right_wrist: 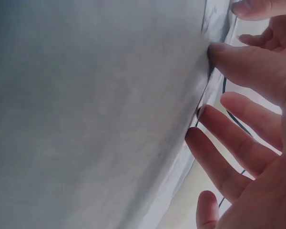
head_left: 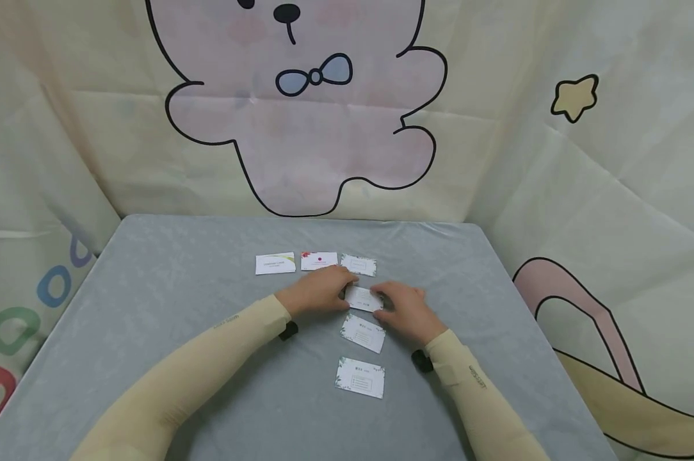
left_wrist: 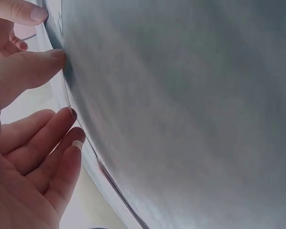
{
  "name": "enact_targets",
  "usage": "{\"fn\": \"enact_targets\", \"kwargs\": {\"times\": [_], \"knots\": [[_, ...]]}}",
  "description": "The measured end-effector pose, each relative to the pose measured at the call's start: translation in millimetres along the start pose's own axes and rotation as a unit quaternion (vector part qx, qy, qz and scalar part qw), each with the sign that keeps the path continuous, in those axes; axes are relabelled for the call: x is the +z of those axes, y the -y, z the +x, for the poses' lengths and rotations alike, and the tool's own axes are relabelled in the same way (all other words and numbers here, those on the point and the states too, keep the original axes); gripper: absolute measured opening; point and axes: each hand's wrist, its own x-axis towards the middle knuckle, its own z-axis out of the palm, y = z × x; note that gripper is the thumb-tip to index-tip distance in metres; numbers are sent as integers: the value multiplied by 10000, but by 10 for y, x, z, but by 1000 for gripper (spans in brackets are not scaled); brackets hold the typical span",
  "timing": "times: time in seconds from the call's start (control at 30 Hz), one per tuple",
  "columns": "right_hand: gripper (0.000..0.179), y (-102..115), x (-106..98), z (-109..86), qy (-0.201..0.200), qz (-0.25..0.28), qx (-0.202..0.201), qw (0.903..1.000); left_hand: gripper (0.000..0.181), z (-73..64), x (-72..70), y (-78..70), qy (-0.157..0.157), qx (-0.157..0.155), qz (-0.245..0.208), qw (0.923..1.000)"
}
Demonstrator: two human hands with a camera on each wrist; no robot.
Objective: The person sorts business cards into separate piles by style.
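Both hands are at a small white card [head_left: 363, 299] lying on the grey cloth. Thumb and fingers of my left hand [head_left: 319, 292] hold its left end. At the right end, the thumb and fingers of my right hand [head_left: 409, 311] hold it by the corners. In the left wrist view, the left thumb [left_wrist: 31, 71] and fingertips come down at table level. The right thumb [right_wrist: 248, 67] and fingers do likewise in the right wrist view. Nearer me lie a leaf-cornered card [head_left: 363, 333], tilted, and another leaf-patterned card [head_left: 360, 378].
Beyond the hands, a row holds a card with a yellow-green corner [head_left: 274, 263], a card with red decoration [head_left: 319, 260] and a leaf-edged card [head_left: 359, 265]. The grey-covered table [head_left: 151, 307] meets a printed cloth backdrop [head_left: 497, 128] behind and at both sides.
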Motion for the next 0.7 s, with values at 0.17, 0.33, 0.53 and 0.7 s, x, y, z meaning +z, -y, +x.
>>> {"fn": "enact_targets", "kwargs": {"times": [0.17, 0.33, 0.53, 0.7], "knots": [[52, -59, -29, 187, 52, -148, 0, 9999, 56, 97, -87, 98, 0, -83, -16, 10000], [52, -115, -97, 461, -85, -256, -7, 9996, 60, 276, -193, 249, -184, -127, 113, 9997], [54, -160, -108, 749, -48, -57, 129, 9999, 59, 439, -224, 407, -171, -346, 220, 9990], [57, -201, -54, 869, 21, 137, 350, 9993, 56, 484, -208, 479, -163, -468, 189, 9986]]}}
